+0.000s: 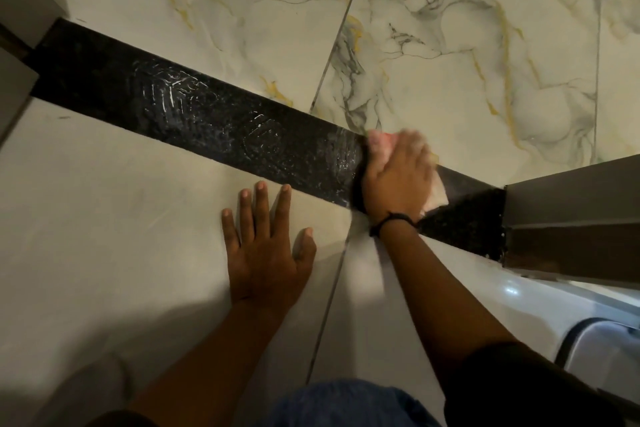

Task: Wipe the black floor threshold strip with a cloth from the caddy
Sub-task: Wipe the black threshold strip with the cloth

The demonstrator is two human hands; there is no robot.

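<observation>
Black threshold strip [214, 121]: being shown running diagonally from upper left to lower right between plain and marbled floor tiles [485, 45], whitish smears being carried along its middle. Left hand [266, 246]: being pressed flat on the plain tile just beside the strip, fingers spread, nothing held. Right hand [394, 177]: being laid, blurred, over a pale pinkish cloth [437, 196] on the strip, palm pressing down, near the dark door frame [571, 218].

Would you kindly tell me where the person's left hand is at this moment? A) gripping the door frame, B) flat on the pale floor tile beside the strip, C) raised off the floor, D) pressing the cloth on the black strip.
B: the left hand lies palm down with fingers spread on the pale floor tile, just short of the black strip, while the right hand presses the cloth.
</observation>
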